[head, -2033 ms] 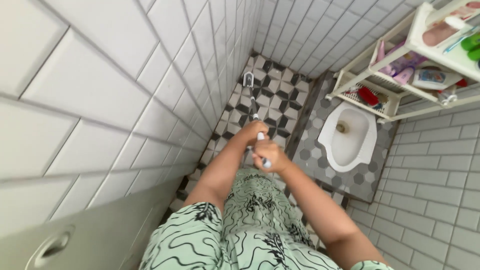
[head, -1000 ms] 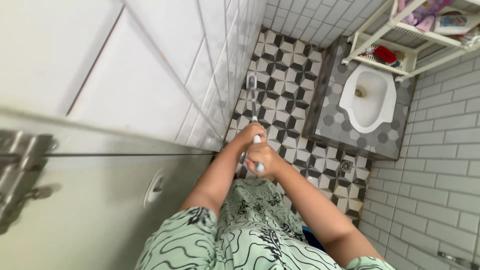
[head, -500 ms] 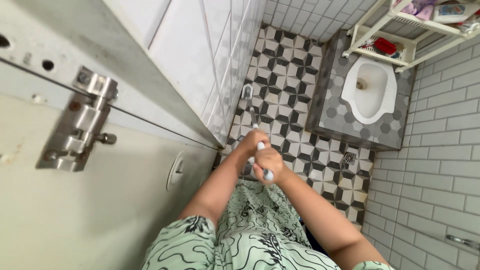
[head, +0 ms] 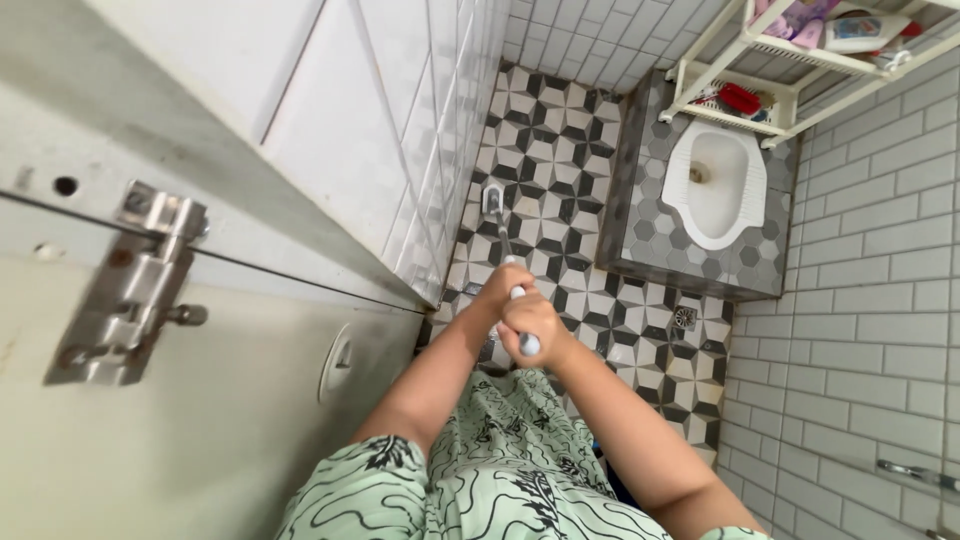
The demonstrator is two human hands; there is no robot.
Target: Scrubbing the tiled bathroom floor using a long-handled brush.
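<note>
Below our chest, our left hand (head: 497,285) and right hand (head: 530,322) both close tightly around the long-handled floor brush (head: 497,215), whose head rests on the patterned floor tiles (head: 560,140) beside the white wall (head: 400,130). We judge it light and stiff, best gripped high on the handle.

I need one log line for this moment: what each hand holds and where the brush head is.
left hand: grips brush handle | right hand: grips handle end | brush head: on patterned floor tiles, near wall | squat toilet: apart
</note>
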